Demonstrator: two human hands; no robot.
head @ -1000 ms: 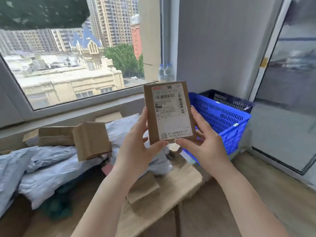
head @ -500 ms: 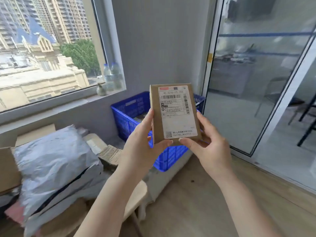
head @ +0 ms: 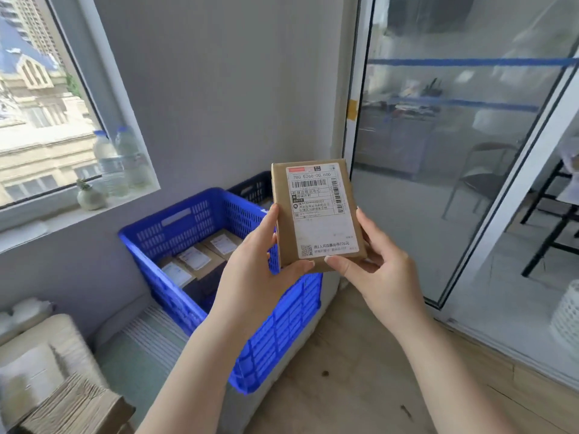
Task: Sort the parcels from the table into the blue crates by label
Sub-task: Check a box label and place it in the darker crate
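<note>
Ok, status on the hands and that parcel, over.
Left hand and right hand both grip brown parcel, label up. Blue crate below, nothing blocking.

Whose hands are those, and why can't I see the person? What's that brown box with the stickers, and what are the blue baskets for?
The camera sits on the person's head and looks down, so you see only their arms and hands. The left hand and the right hand together hold up a small brown cardboard parcel. The white shipping label on it has barcodes and writing that say where it goes. Below is a bright blue plastic crate with holes in its walls; a few labelled brown parcels already lie inside. A darker blue crate stands behind it. On the windowsill are two clear plastic water bottles.
</note>
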